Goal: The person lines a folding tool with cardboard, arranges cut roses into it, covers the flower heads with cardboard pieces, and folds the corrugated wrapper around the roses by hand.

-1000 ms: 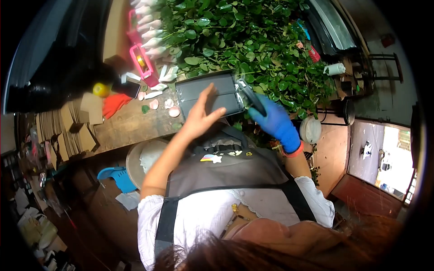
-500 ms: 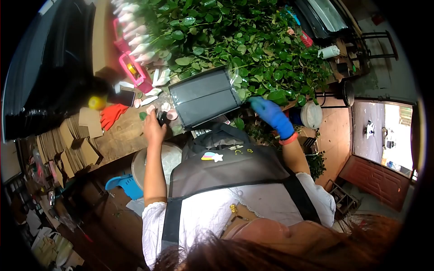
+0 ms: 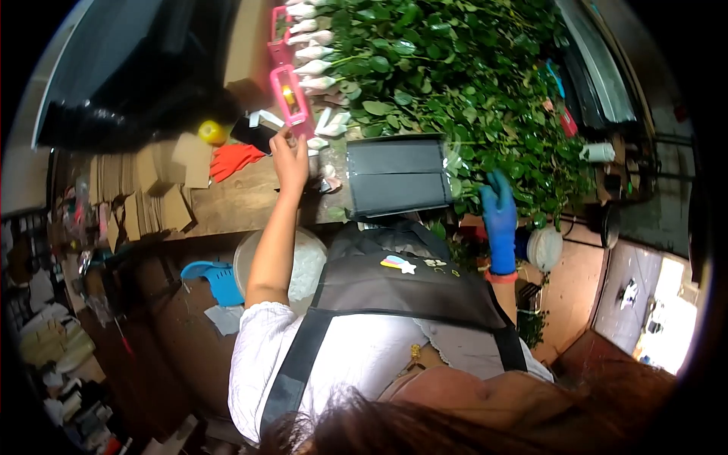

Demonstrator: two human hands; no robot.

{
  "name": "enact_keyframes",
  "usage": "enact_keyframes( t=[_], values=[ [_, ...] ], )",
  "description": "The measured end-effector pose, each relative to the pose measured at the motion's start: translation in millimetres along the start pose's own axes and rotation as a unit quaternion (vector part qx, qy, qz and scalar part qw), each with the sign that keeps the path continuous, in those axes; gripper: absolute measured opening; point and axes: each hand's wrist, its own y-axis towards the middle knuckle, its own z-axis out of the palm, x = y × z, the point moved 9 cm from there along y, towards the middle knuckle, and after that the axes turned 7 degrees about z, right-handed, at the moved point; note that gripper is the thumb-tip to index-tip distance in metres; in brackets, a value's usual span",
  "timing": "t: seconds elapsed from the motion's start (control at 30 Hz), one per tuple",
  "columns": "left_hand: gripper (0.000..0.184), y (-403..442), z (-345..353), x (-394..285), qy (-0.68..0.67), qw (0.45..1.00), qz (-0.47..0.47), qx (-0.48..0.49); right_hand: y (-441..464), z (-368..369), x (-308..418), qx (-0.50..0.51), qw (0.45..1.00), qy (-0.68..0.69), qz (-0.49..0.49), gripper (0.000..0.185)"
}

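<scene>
My left hand point(image 3: 290, 163) is at the near end of a pink tape dispenser point(image 3: 290, 95), its fingers closed on that end. My right hand point(image 3: 498, 216), in a blue glove with an orange cuff, is beside the leafy stems point(image 3: 455, 98), fingers apart and holding nothing. Between the hands, a dark grey sheet point(image 3: 398, 174) with clear film round it lies at the table's front edge. White-wrapped flower heads point(image 3: 315, 67) line the left side of the stems. Pale petals point(image 3: 330, 182) lie left of the sheet.
Left on the table point(image 3: 231, 208) are an orange glove point(image 3: 235, 159), a phone point(image 3: 254, 135), a yellow round object point(image 3: 212, 133) and cardboard pieces point(image 3: 155, 182). A round tub point(image 3: 303, 265) and blue chair point(image 3: 216, 280) stand below. A white roll point(image 3: 597, 152) is at the right.
My left hand has moved from the sheet, past the petals, to the pink dispenser. The dark tool has left my gloved right hand, which has opened and drawn away from the sheet.
</scene>
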Motion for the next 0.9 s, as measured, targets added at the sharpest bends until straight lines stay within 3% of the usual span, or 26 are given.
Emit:
enact_keyframes(
  t=[0.07, 0.23, 0.37, 0.5, 0.63, 0.7, 0.8, 0.9],
  values=[
    [0.047, 21, 5, 40, 0.077, 0.996, -0.021, -0.033, -5, 5, 15, 0.086, 0.985, 0.127, 0.084, 0.045],
    [0.054, 69, 38, 86, 0.096, 0.98, -0.134, 0.115, -42, 56, 67, 0.247, 0.964, 0.061, 0.076, 0.045],
    [0.049, 84, 43, 84, 0.089, 0.975, -0.155, 0.131, -54, 76, 71, 0.26, 0.959, 0.06, 0.091, 0.044],
    [0.042, 72, 17, 46, 0.122, 0.985, -0.106, 0.065, -61, 71, 84, 0.272, 0.961, 0.004, 0.057, 0.044],
    [0.037, 17, 35, 60, 0.185, 0.97, -0.07, 0.143, -64, 65, 88, 0.262, 0.957, 0.04, 0.115, 0.043],
    [0.035, 12, 33, 54, 0.254, 0.953, -0.094, 0.14, -61, 73, 99, 0.268, 0.959, 0.007, 0.095, 0.043],
    [0.035, 25, 43, 57, 0.315, 0.914, -0.066, 0.249, -57, 77, 101, 0.286, 0.956, -0.024, 0.054, 0.043],
    [0.04, 17, 31, 3, 0.155, 0.948, -0.048, 0.274, -58, 78, 102, 0.29, 0.955, -0.027, 0.055, 0.044]
  ],
)
